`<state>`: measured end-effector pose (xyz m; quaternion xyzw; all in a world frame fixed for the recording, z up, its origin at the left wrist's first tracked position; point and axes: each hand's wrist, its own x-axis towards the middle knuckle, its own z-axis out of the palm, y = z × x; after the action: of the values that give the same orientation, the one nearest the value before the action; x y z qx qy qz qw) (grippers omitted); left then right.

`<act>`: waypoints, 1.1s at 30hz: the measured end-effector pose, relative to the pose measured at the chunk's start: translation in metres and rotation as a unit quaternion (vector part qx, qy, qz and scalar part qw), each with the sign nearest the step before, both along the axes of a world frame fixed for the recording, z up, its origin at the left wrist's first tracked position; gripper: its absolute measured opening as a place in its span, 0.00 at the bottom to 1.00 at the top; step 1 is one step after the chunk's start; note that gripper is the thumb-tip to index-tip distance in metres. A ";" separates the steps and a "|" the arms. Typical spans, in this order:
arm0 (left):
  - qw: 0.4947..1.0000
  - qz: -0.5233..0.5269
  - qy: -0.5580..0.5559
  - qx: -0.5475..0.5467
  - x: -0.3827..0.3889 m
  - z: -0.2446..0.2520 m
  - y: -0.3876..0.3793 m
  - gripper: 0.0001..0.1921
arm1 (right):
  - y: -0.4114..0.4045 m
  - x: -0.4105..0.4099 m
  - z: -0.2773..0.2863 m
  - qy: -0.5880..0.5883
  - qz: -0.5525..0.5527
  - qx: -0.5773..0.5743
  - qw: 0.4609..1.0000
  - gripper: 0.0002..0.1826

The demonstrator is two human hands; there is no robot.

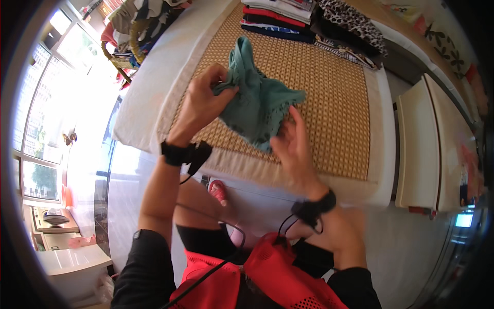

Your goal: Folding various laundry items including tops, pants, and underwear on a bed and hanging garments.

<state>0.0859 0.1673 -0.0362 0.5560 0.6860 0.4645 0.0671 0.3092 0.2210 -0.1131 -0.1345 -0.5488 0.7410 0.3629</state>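
A green cloth garment (251, 104) with a ruffled edge hangs over the woven mat in front of me. My left hand (210, 94) pinches it at its upper left side, thumb and fingers closed on the fabric. A loop of the cloth stands up above that grip. At the garment's lower right edge is my right hand (291, 143), its fingers apart and slightly blurred. The fingertips are at the frilled edge; whether they touch it is hard to tell. Both wrists wear black bands with cables.
A woven mat (328, 127) with a beige border covers the bed. At its far end lie folded clothes (278, 19) and a leopard-print garment (351, 19). A chair (127, 50) heaped with clothes stands far left. On the right is a cream cabinet (418, 146).
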 end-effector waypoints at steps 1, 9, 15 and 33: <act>1.000 -0.024 -0.013 -0.015 -0.002 0.004 0.010 0.10 | 0.004 0.003 0.001 0.014 0.009 0.007 1.000 0.44; 0.973 0.003 -0.130 -0.193 -0.001 0.011 0.067 0.12 | 0.035 0.021 -0.011 -0.079 0.065 0.105 0.989 0.35; 0.939 0.077 -0.264 -0.208 -0.011 -0.010 0.074 0.38 | 0.025 0.014 -0.008 -0.216 -0.029 0.005 0.976 0.27; 0.833 0.082 -0.511 -0.194 -0.019 0.016 0.051 0.30 | 0.059 -0.002 0.038 -0.224 -0.013 -0.122 0.967 0.21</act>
<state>0.0670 0.2186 -0.0202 0.1570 0.6732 0.5433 0.4765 0.3076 0.2798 -0.0747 -0.3474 -0.5196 0.7486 0.2213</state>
